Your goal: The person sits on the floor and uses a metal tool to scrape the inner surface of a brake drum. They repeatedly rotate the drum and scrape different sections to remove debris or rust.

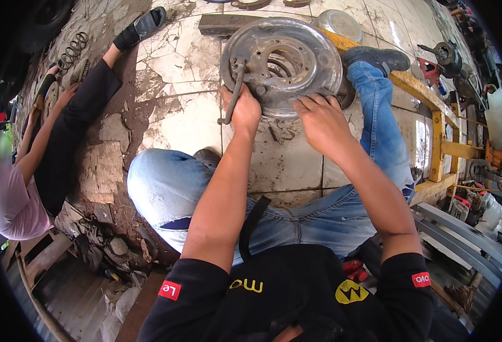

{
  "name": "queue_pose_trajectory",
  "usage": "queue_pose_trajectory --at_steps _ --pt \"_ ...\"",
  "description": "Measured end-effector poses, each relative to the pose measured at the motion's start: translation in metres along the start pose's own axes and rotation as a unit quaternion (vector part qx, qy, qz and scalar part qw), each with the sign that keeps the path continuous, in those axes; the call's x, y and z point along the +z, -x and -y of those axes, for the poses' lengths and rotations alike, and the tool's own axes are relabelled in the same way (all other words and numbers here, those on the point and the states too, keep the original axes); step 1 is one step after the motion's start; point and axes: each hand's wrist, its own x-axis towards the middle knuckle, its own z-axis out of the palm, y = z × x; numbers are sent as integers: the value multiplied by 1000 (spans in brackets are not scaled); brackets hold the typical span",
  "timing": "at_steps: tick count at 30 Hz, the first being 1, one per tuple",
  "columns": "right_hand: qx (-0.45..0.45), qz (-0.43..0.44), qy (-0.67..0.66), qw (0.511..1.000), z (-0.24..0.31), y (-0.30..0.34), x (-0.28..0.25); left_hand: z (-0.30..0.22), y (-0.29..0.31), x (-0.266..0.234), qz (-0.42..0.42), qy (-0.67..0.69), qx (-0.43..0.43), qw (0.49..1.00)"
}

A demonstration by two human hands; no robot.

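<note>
A round, greasy metal brake backing plate (pixel 288 94) with a large central hole lies in front of me, tilted on what is beneath it. At its left side a bent metal lever (pixel 235 97) sticks out toward me. My left hand (pixel 244 111) is closed around this lever, next to the plate's near-left rim. With curled fingers, my right hand (pixel 324 122) grips the plate's near-right rim; the fingertips' undersides are hidden. Two small dark metal pieces (pixel 282 134) lie on the tiles between my hands.
A wooden block (pixel 222 24) and a round translucent lid-like object (pixel 339 24) lie beyond the plate. At right stands a yellow metal frame (pixel 436 145), with tools and parts behind it. Another person (pixel 26 194) sits at left, hands near a coil spring (pixel 73 51).
</note>
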Motion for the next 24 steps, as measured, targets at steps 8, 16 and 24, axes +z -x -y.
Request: queue_pose_trajectory --at_steps 8,16,24 --pt "-8 -1 16 1000 2 -2 2 -9 3 -4 2 4 -3 1000" --pt "-26 -43 18 999 1 -1 7 -6 2 -4 23 13 10 1000" --pt "55 -15 -82 995 -28 -4 -12 -12 1 -5 41 -3 -25 999"
